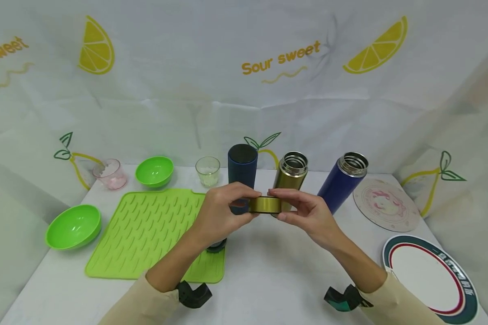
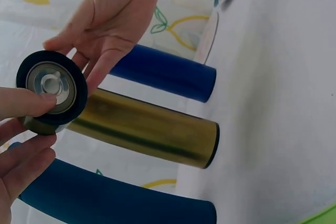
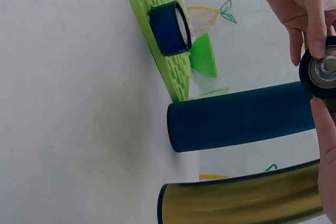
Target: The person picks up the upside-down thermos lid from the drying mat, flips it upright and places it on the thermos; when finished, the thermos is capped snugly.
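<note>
Both hands hold a gold lid [image 1: 265, 204] over the table, in front of three open flasks. My left hand [image 1: 227, 208] pinches its left side and my right hand [image 1: 298, 210] pinches its right side. In the left wrist view the lid [image 2: 51, 88] shows a black rim and a metal inner part, with left fingertips [image 2: 23, 103] on it and the right hand [image 2: 105, 19] above it. The gold flask [image 1: 290, 174] stands just behind the lid, between a dark teal flask [image 1: 242, 167] and a blue flask [image 1: 342, 180]. A dark blue lid [image 3: 169, 27] lies on the green mat [image 1: 146, 230].
Two green bowls [image 1: 74, 225] [image 1: 154, 170] and two glass cups [image 1: 110, 174] [image 1: 208, 170] stand at the left and back. A round pink-patterned mat [image 1: 386, 204] and a rimmed plate [image 1: 429, 277] lie at the right. White cloth walls enclose the table.
</note>
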Tool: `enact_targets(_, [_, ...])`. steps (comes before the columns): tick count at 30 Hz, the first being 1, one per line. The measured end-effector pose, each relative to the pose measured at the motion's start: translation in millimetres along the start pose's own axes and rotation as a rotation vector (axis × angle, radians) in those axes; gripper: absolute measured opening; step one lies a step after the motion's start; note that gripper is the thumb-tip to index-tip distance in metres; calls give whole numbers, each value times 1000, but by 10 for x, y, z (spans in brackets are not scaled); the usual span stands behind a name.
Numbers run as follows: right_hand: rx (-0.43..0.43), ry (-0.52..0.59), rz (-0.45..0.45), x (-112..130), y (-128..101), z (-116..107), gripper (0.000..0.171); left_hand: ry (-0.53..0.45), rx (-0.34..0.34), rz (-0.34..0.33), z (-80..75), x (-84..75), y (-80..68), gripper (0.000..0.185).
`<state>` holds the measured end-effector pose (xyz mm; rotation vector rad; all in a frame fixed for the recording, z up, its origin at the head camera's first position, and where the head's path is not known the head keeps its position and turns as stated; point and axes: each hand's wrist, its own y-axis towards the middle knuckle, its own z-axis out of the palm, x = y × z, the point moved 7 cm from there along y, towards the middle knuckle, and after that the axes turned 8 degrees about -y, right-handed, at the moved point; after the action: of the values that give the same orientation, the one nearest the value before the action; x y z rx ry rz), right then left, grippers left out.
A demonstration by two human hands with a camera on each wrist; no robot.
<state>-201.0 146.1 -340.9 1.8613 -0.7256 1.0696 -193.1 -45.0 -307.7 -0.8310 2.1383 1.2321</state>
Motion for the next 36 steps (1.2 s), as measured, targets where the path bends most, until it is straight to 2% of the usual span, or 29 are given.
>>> enact_targets(5, [10,0,-6,28,5,33,49,105,-32,92,-3,-62,1,29])
enact_targets(9, [-10,-35,-26,46,9,27,49,76,-25,91,3,-68,6,30])
enact_targets(12, [-30,-58,-62,66,12,1,48,-29,9,29,5,-41,15,37])
enact_targets(17, [-28,-69,-122,120,21,-12,45,-231,46,-165,6,60,10,46])
enact_targets(19, [-20,-73,-128,133,21,-6,44,-263,51,-223,11,96,3,45])
enact_targets(21, [-13,-74,-129,137,19,0,43,-267,51,-250,11,115,-3,44])
enact_targets(24, [-13,-68,-110,130,21,0,44,-257,45,-230,1,107,-3,44])
enact_targets(29, [-20,-42,-75,103,21,-14,45,-256,37,-141,-19,49,4,46])
enact_targets(33, [-27,-55,-59,84,12,-18,42,-191,54,-92,-13,19,0,45])
enact_targets(36, [-26,-71,-88,88,14,-11,40,-153,89,-68,14,2,0,45])
